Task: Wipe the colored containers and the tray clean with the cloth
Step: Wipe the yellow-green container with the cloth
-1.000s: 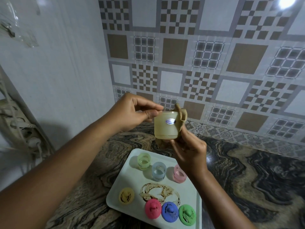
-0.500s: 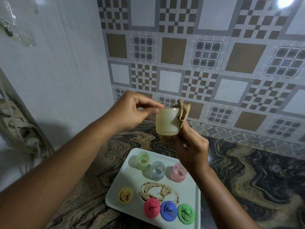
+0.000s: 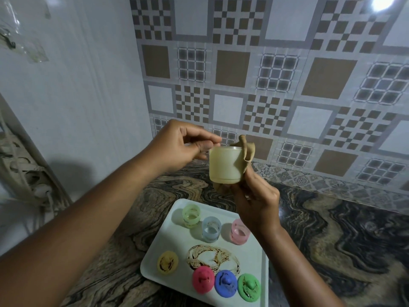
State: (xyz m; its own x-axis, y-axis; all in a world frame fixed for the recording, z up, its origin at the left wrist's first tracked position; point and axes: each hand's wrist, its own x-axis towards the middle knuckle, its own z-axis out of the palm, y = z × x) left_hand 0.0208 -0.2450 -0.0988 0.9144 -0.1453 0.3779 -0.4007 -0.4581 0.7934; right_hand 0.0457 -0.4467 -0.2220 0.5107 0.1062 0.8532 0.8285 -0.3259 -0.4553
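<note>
A pale yellow container (image 3: 224,164) is held up in front of the tiled wall. My left hand (image 3: 183,145) pinches its rim on the left side. My right hand (image 3: 256,201) grips a tan cloth (image 3: 247,151) against the container's right side and underside. Below, a white tray (image 3: 250,255) carries a green container (image 3: 191,216), a blue container (image 3: 211,229) and a pink container (image 3: 240,231). A brown smear (image 3: 212,258) marks the tray's middle. Yellow (image 3: 167,262), pink (image 3: 203,280), blue (image 3: 225,283) and green (image 3: 249,286) lids lie along its near edge, with brown stains.
The tray rests on a dark marbled stone counter (image 3: 332,240). A patterned tiled wall (image 3: 287,74) stands behind and a plain white wall (image 3: 77,85) to the left. A woven item (image 3: 24,173) leans at the far left.
The yellow container has turned in my hands, so the shiny label on its side no longer shows. The cloth stays pressed on its right side.
</note>
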